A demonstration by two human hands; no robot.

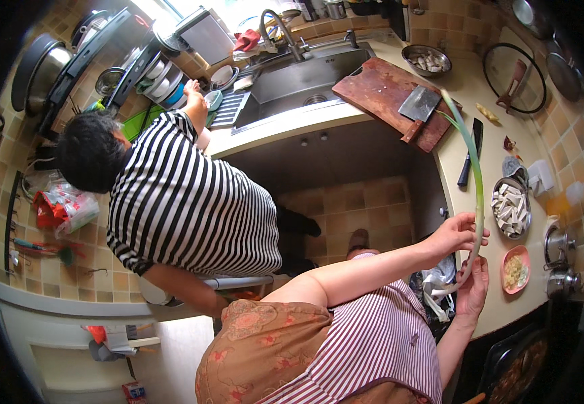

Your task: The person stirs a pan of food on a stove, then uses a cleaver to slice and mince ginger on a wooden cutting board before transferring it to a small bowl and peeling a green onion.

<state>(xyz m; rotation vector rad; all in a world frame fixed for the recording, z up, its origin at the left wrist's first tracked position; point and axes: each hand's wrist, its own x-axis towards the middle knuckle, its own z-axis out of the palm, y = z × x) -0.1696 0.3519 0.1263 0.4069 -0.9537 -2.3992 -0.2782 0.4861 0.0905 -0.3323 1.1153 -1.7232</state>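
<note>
A long leek or large green onion (478,178) curves over the right-hand counter, its green tip pointing up toward the cutting board (380,91). My left hand (456,233) grips the pale stalk about two thirds of the way down, fingers wrapped round it. Lower, near the white root end, my right hand (473,288) also has hold of the stalk. Under that root end is a plastic bag (438,285) beside the counter's front edge. A cleaver (419,103) lies on the wooden board.
A co-worker in a striped shirt (196,202) stands at the left, one hand near the dish rack. Along the counter (473,323) are a black-handled knife (466,169), a bowl of white strips (511,208), a pink dish of minced garlic (515,270) and a metal bowl (425,73). The sink (297,83) is beyond.
</note>
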